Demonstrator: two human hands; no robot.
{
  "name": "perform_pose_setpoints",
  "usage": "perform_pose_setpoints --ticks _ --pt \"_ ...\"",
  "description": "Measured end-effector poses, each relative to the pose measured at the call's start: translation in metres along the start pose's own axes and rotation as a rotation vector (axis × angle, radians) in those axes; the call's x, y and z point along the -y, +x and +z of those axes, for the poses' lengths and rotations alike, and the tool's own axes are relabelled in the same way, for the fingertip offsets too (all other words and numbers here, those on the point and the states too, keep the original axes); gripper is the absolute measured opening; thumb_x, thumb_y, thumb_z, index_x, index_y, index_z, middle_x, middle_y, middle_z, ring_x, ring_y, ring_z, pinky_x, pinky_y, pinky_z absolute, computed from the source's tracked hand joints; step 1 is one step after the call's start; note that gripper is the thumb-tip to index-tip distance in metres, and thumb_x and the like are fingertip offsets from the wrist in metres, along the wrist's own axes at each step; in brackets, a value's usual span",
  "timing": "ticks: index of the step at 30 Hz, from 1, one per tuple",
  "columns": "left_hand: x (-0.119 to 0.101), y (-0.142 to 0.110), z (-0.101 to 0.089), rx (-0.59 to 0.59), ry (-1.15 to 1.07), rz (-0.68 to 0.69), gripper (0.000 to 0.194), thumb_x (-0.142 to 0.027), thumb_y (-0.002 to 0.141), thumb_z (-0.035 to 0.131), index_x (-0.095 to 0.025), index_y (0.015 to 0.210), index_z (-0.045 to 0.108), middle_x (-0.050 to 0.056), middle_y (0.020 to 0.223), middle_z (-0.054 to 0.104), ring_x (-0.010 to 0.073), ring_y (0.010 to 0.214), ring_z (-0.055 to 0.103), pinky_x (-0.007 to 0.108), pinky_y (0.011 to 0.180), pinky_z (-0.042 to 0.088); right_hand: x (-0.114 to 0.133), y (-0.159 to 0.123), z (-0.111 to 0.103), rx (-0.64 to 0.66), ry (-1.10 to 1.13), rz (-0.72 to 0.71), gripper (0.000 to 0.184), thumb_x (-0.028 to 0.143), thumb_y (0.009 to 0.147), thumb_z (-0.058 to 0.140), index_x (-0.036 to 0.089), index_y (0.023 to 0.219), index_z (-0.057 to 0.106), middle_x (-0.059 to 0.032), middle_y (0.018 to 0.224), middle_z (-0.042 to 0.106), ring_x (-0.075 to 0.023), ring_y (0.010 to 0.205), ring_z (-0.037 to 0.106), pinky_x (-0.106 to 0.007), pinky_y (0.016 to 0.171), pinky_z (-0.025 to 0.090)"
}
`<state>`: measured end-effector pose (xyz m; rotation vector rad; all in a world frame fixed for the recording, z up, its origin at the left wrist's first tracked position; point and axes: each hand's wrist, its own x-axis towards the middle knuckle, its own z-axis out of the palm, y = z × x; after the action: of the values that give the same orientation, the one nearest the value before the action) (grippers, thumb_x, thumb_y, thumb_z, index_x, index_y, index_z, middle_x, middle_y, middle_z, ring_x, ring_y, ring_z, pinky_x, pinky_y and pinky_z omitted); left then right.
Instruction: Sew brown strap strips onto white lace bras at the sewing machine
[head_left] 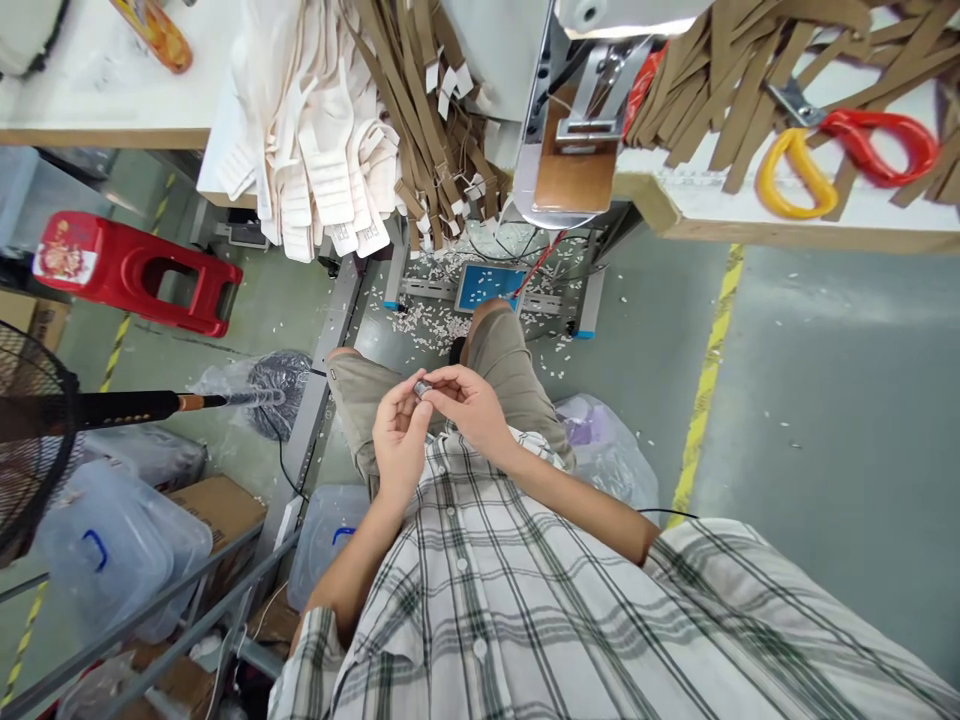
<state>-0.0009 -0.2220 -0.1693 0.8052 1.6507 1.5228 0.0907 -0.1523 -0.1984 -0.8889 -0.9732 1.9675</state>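
Observation:
Both my hands meet over my lap, close to my chest. My left hand (397, 435) and my right hand (469, 400) pinch a small silvery metal part (423, 386) between their fingertips. I cannot make out what the part is. Below them are my knees in khaki shorts (502, 350) and my plaid shirt (525, 600). A white sewing machine (577, 110) stands on the table in front of me, above my knees.
Brown straps (420, 90) and cream straps (315, 140) hang over the table edge. Red and yellow scissors (847, 150) lie at right. On the floor: a red stool (135, 270), a fan (30, 430), plastic bins (112, 550), a blue pedal (487, 285), white scraps, a yellow line (709, 370).

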Motion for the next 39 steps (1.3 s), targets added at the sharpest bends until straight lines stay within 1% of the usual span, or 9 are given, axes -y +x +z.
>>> perform_pose_setpoints --ticks 9,14,18,20,23,27,30,35,39 --pt "0.001 0.007 0.002 -0.094 0.068 -0.069 0.029 -0.035 0.094 0.064 -0.021 0.119 0.065 0.008 0.115 0.073 0.0175 0.1 0.071 0.03 0.087 0.059 0.011 0.007 -0.026 0.115 -0.92 -0.386 0.034 0.048 0.098 0.051 0.025 0.084 0.072 -0.0055 0.085 0.075 -0.0199 0.079 0.065 -0.034 0.073 0.045" --pt "-0.003 0.015 0.001 0.064 0.123 -0.138 0.036 -0.035 0.093 0.064 -0.02 0.125 0.056 0.005 0.1 0.071 0.0127 0.081 0.068 0.028 0.079 0.058 0.017 0.02 -0.04 0.196 -1.13 -0.54 0.04 0.043 0.104 0.036 0.021 0.088 0.065 -0.0078 0.081 0.069 -0.0201 0.079 0.06 -0.033 0.073 0.041" --pt "-0.006 0.02 0.003 0.179 0.106 -0.167 0.027 -0.037 0.091 0.066 -0.02 0.109 0.056 0.001 0.088 0.067 0.0108 0.072 0.064 0.025 0.071 0.055 0.028 0.036 -0.045 0.249 -1.159 -0.55 0.041 0.044 0.104 0.032 0.021 0.086 0.062 -0.008 0.082 0.066 -0.0207 0.081 0.058 -0.034 0.077 0.04" --pt "-0.009 0.022 0.003 0.257 0.085 -0.174 0.025 -0.037 0.088 0.069 -0.019 0.102 0.057 0.001 0.086 0.067 0.0102 0.07 0.063 0.024 0.069 0.054 0.031 0.045 -0.046 0.266 -1.14 -0.508 0.04 0.045 0.103 0.034 0.021 0.088 0.062 -0.0097 0.086 0.066 -0.0219 0.086 0.057 -0.035 0.081 0.04" --pt "-0.015 0.028 -0.001 0.345 0.021 -0.192 0.025 -0.037 0.087 0.07 -0.019 0.101 0.061 0.003 0.091 0.07 0.0101 0.071 0.063 0.024 0.07 0.054 0.024 0.053 -0.055 0.379 -0.953 -0.215 0.027 0.04 0.096 0.052 0.02 0.083 0.062 -0.011 0.09 0.066 -0.0241 0.094 0.057 -0.036 0.085 0.039" --pt "-0.022 0.037 -0.007 0.314 -0.122 -0.321 0.026 -0.036 0.082 0.074 -0.019 0.097 0.063 0.002 0.088 0.07 0.0086 0.067 0.062 0.022 0.066 0.053 0.008 0.069 -0.083 0.473 -0.706 0.101 0.026 0.035 0.078 0.076 0.019 0.064 0.059 -0.0036 0.065 0.062 -0.0193 0.073 0.06 -0.031 0.073 0.044" --pt "-0.028 0.041 0.001 0.375 -0.257 -0.448 0.024 -0.034 0.079 0.078 -0.018 0.089 0.063 0.002 0.085 0.07 0.007 0.061 0.058 0.019 0.059 0.05 0.019 0.114 -0.107 0.316 -0.553 0.106 0.032 0.049 0.085 0.068 0.018 0.076 0.064 -0.0028 0.069 0.067 -0.0166 0.069 0.062 -0.03 0.069 0.05" --pt "-0.045 0.045 0.017 0.514 -0.365 -0.519 0.018 -0.032 0.08 0.078 -0.019 0.092 0.073 0.008 0.094 0.075 0.006 0.054 0.052 0.019 0.05 0.042 0.083 0.199 -0.165 -0.147 -0.242 -0.043 0.039 0.05 0.099 0.047 0.015 0.104 0.064 -0.0062 0.093 0.072 -0.0169 0.089 0.065 -0.035 0.081 0.056" --pt "-0.054 0.059 0.015 0.452 -0.332 -0.492 0.031 -0.032 0.079 0.079 -0.021 0.109 0.078 0.017 0.117 0.074 0.0052 0.055 0.048 0.02 0.05 0.042 0.104 0.17 -0.232 -0.477 -0.042 -0.121 0.034 0.041 0.097 0.057 0.016 0.119 0.062 -0.0086 0.117 0.066 -0.019 0.101 0.065 -0.04 0.088 0.057"
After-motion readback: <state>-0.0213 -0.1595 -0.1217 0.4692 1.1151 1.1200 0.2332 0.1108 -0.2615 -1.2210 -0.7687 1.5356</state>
